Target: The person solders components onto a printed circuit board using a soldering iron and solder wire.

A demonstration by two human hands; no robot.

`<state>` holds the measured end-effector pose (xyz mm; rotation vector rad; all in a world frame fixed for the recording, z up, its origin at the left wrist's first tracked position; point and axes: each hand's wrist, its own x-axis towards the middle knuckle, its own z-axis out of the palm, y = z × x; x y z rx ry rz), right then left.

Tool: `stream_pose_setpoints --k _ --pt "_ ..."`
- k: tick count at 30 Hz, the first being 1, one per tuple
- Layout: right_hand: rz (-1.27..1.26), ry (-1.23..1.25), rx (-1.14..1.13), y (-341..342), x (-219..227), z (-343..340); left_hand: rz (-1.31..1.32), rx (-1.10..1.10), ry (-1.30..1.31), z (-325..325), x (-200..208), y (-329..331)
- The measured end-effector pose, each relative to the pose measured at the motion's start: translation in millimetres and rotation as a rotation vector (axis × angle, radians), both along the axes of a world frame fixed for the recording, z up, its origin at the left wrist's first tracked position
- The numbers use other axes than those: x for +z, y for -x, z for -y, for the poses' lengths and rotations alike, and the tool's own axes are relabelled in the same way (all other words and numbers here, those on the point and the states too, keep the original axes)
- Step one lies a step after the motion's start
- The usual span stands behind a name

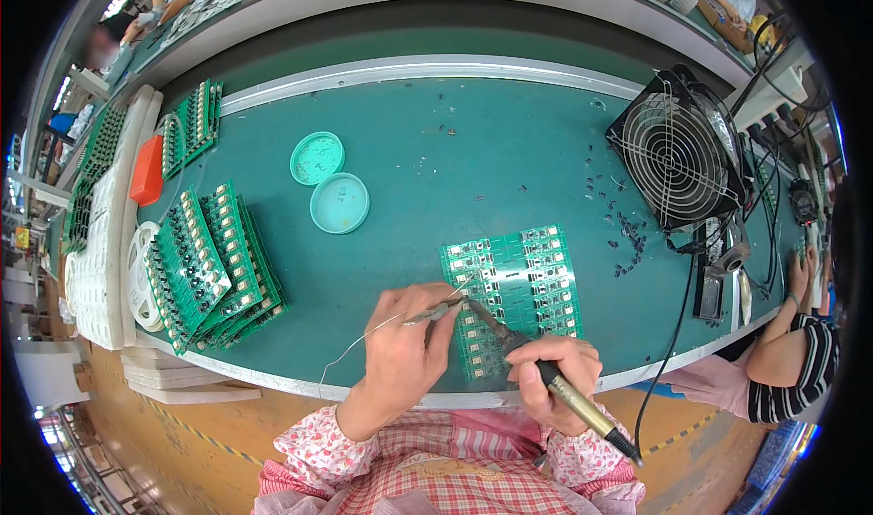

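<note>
A green circuit board panel (556, 283) with rows of small parts lies flat near the table's front edge. My right hand (562, 369) is closed around a soldering iron (582, 408), whose tip reaches the panel's left half. Pinched in my left hand (400, 351) is a pair of metal tweezers (431, 313), with the points close to the iron's tip. A thin strand of solder wire (349, 348) runs through the left fingers, and its loose end hangs toward the table edge. Smoke or glare blurs the panel's lower middle, so exact contact at the tip cannot be made out.
Stacked circuit boards (202, 269) stand at left beside a white reel (143, 278) and a red box (146, 171). Two turquoise dishes (340, 203) sit mid-table. Small black parts (627, 237) lie scattered near a black fan (673, 156). A co-worker's arm (780, 342) is at far right.
</note>
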<state>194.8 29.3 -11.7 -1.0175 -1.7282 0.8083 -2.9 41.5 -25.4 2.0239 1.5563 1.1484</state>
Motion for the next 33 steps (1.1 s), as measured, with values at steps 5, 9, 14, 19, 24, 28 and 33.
stream_pose_setpoints --k 5,9,14,19,24,28,33 --pt "0.043 -0.104 0.027 2.2 -1.0 -0.9 -0.01 0.005 -0.011 0.0 0.5 -1.0" --pt "-0.013 -0.078 -0.006 -4.2 -1.6 3.4 -0.008 0.009 -0.006 -0.6 0.9 -1.4" --pt "-0.055 -0.005 -0.188 -12.2 -3.9 21.0 -0.001 0.006 -0.01 0.1 0.7 -1.3" --pt "0.379 -0.06 -0.222 -15.9 -6.6 38.6 -0.008 0.012 0.0 1.2 1.9 -1.9" --pt "0.643 -0.093 -0.236 0.6 -7.1 35.7 0.106 0.044 0.073 5.6 5.7 5.7" --pt "0.633 -0.071 -0.236 5.7 -3.8 24.7 0.189 0.147 0.154 13.3 15.5 21.7" --pt "0.587 -0.129 -0.299 8.1 -7.6 18.8 0.095 0.096 0.123 18.0 10.8 32.0"
